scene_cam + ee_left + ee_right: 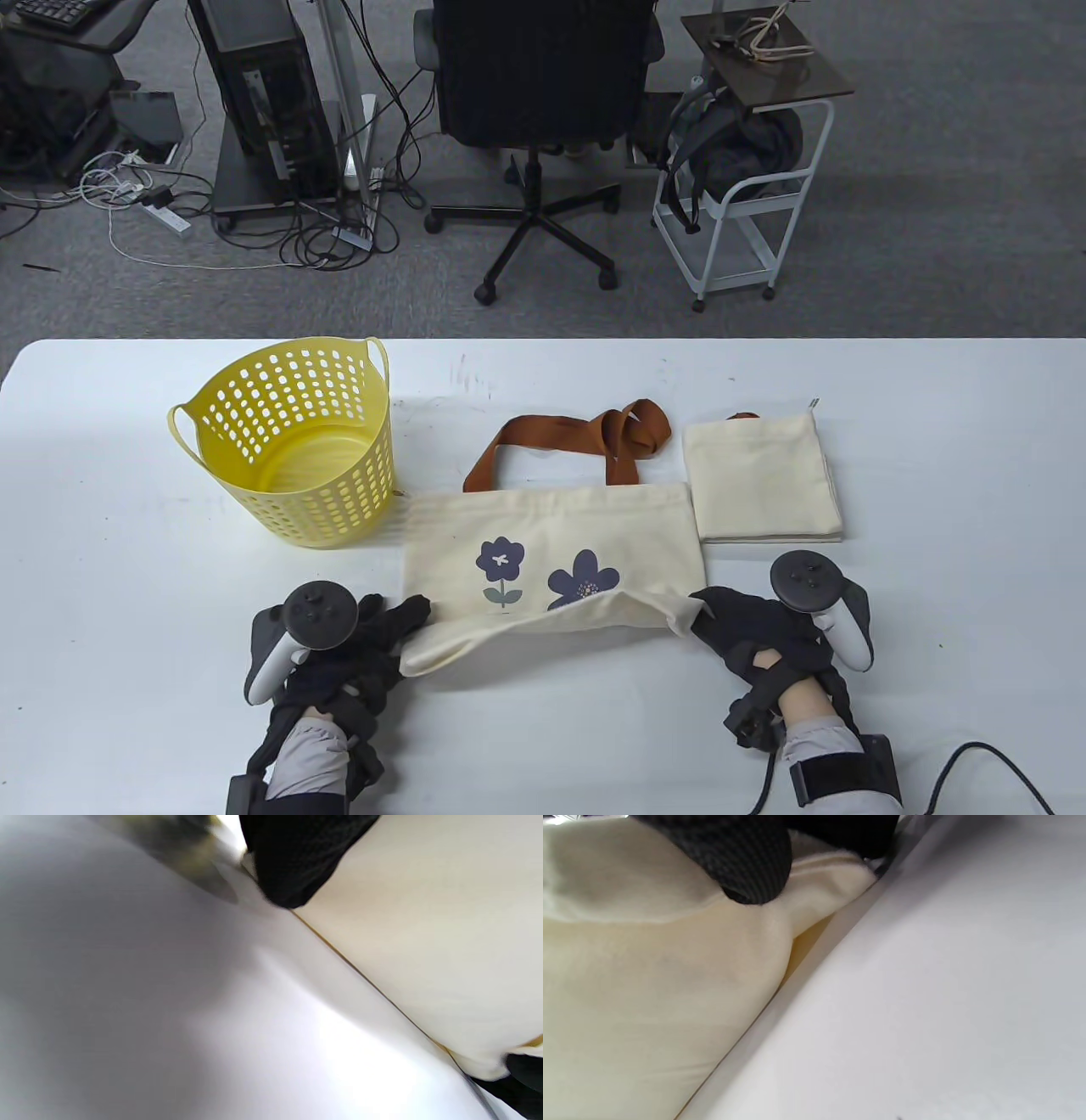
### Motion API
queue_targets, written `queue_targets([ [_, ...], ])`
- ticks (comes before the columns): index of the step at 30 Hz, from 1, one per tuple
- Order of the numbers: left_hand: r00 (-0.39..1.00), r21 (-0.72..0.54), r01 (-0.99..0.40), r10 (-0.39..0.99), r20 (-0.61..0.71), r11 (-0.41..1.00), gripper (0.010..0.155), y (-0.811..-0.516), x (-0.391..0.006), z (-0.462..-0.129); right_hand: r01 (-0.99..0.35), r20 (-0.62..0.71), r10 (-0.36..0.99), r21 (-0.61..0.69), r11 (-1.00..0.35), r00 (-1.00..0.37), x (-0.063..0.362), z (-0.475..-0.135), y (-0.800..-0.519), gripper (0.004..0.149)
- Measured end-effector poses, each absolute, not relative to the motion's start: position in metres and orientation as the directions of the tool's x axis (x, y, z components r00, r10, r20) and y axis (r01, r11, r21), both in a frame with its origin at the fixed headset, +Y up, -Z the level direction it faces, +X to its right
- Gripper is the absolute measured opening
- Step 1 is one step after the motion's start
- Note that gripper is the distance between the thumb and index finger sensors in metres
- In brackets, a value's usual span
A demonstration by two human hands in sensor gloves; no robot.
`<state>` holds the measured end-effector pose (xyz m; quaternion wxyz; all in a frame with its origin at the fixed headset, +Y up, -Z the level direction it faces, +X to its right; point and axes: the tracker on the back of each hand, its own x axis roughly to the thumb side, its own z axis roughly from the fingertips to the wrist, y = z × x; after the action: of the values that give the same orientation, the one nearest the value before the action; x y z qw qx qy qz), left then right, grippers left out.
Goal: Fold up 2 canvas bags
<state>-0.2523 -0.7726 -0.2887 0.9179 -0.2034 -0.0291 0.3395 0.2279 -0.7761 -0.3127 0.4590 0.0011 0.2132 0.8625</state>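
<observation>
A cream canvas bag (551, 535) with purple flowers and brown handles (585, 437) lies flat mid-table. Its near edge is lifted off the table and curls over the flowers. My left hand (399, 624) pinches the near left corner; in the left wrist view a gloved finger (292, 861) sits on the cream cloth (424, 942). My right hand (704, 615) pinches the near right corner; in the right wrist view a finger (746, 861) presses on the bag's cloth (649, 984). A second cream bag (764, 480) lies folded to the right.
A yellow perforated basket (293, 446) stands on the white table (933, 475) to the left of the bag. Beyond the table's far edge are an office chair (534, 102), a white cart (747, 195) and cables on the floor.
</observation>
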Motion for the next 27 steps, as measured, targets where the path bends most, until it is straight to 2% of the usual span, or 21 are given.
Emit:
queue_targets([
  [3, 0.797, -0.323, -0.590, 0.597, -0.088, 0.740, 0.050, -0.767, -0.249, -0.288, -0.780, -0.185, 0.780, 0.361, -0.511, -0.598, 0.225, -0.313, -0.775, 0.047],
  [7, 0.851, -0.221, -0.524, 0.513, -0.109, 0.823, 0.049, -0.761, -0.238, -0.285, -0.713, -0.179, 0.701, 0.332, -0.617, -0.690, 0.216, -0.311, -0.771, 0.050],
  [9, 0.875, -0.196, -0.484, 0.471, -0.112, 0.853, 0.048, -0.759, -0.234, -0.284, -0.674, -0.164, 0.669, 0.370, -0.639, -0.725, 0.212, -0.312, -0.772, 0.063],
  [10, 0.887, -0.178, -0.460, 0.446, -0.116, 0.870, 0.048, -0.758, -0.233, -0.284, -0.644, -0.160, 0.639, 0.382, -0.663, -0.752, 0.210, -0.312, -0.772, 0.065],
  [12, 0.899, -0.151, -0.433, 0.415, -0.136, 0.889, 0.048, -0.756, -0.229, -0.283, -0.595, -0.150, 0.579, 0.298, -0.746, -0.801, 0.208, -0.311, -0.767, 0.046],
  [13, 0.906, -0.135, -0.417, 0.399, -0.141, 0.899, 0.047, -0.755, -0.227, -0.282, -0.570, -0.142, 0.553, 0.267, -0.777, -0.821, 0.206, -0.311, -0.764, 0.045],
  [20, 0.938, -0.129, -0.332, 0.312, -0.153, 0.935, 0.046, -0.752, -0.218, -0.282, -0.408, -0.139, 0.387, 0.187, -0.893, -0.911, 0.196, -0.311, -0.760, 0.047],
  [27, 0.975, -0.166, -0.207, 0.189, -0.121, 0.964, 0.045, -0.752, -0.203, -0.283, -0.341, -0.184, 0.308, 0.184, -0.922, -0.933, 0.192, -0.312, -0.762, 0.045],
])
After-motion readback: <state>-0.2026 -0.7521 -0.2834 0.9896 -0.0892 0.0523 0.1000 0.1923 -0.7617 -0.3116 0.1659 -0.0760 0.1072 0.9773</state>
